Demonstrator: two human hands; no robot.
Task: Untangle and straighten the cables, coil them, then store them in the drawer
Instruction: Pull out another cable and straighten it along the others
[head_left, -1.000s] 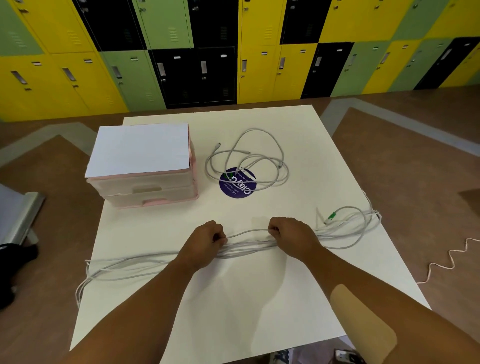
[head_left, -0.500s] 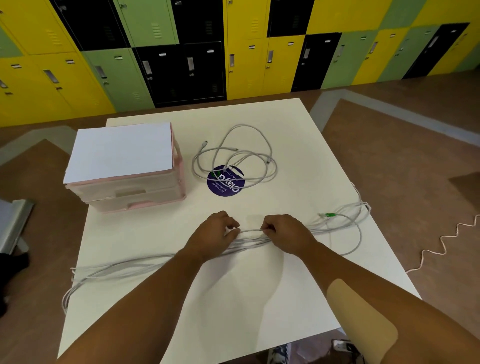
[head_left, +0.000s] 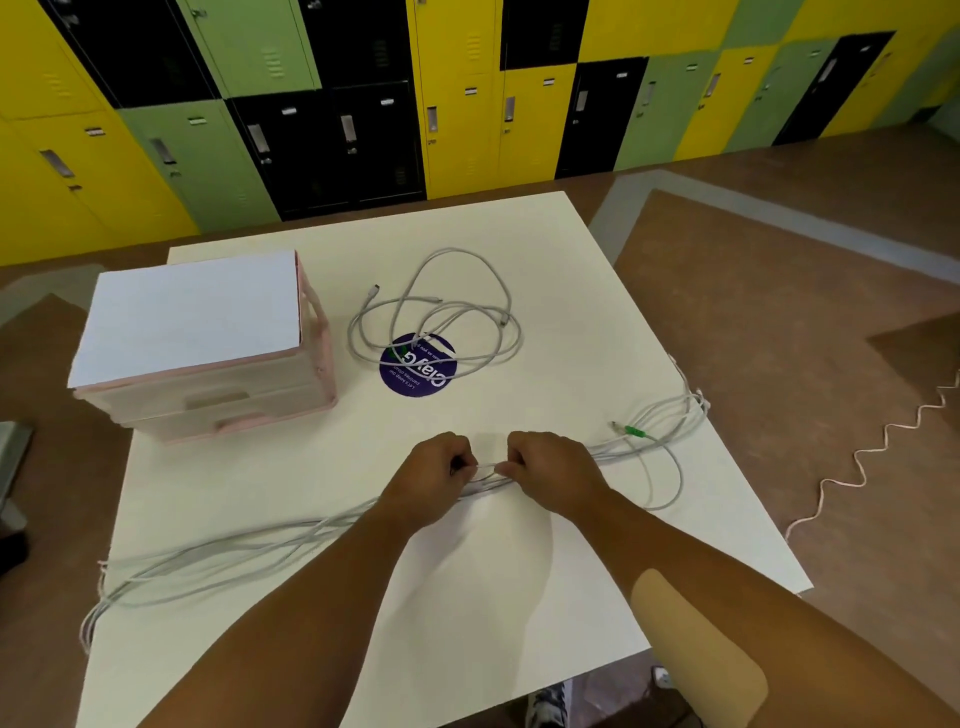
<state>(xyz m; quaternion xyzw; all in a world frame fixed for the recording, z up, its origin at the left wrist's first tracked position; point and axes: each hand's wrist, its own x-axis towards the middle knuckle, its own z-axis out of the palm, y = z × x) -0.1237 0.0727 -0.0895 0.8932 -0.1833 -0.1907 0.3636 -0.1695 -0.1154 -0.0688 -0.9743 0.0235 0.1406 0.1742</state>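
Note:
A long bundle of grey cables (head_left: 244, 553) stretches across the white table (head_left: 467, 597) from its left edge to its right edge. My left hand (head_left: 428, 475) and my right hand (head_left: 550, 473) pinch a strand of it at the middle, a few centimetres apart. A green-tipped plug (head_left: 634, 431) lies in the bundle's right loops. A second, loosely tangled grey cable (head_left: 441, 317) lies farther back over a round purple sticker (head_left: 418, 366). The pink drawer unit (head_left: 208, 353) with a white top stands at the back left, drawers closed.
Yellow, green and black lockers (head_left: 467, 93) line the far wall. A thin pinkish cord (head_left: 857, 467) snakes over the brown floor on the right. A dark object (head_left: 10, 467) sits at the left edge. A shoe (head_left: 548, 704) shows below the table's front edge.
My two hands have drawn closer together along the cable bundle. The right-hand loops have slid inward and the camera has shifted slightly.

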